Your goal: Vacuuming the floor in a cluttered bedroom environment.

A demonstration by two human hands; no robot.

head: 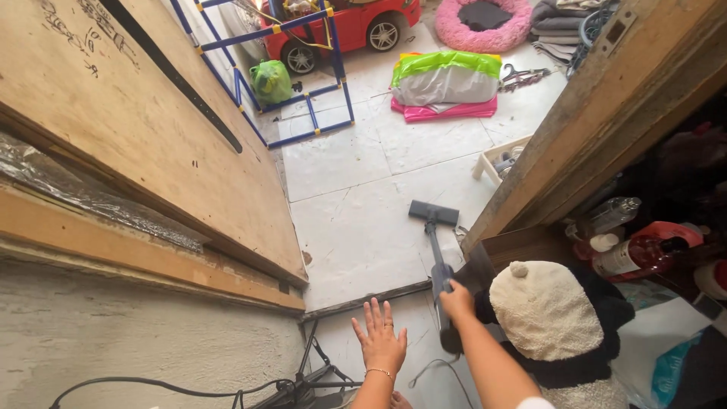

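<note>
Firmly, right hand (457, 300) grips grey vacuum wand (437, 261).

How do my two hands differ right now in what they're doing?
The right hand is closed in a grip on the dark vacuum wand; the left hand holds nothing, its fingers spread open above the pale floor tiles. The left hand wears a ring and a bracelet; none shows on the right hand. The right hand reaches farther forward. Both extend over the floor.

2 hands (381, 341), 1 vacuum wand (437, 257), 1 red toy car (348, 26), 1 pink pet bed (485, 24), approx 3 bottles (628, 254)
</note>
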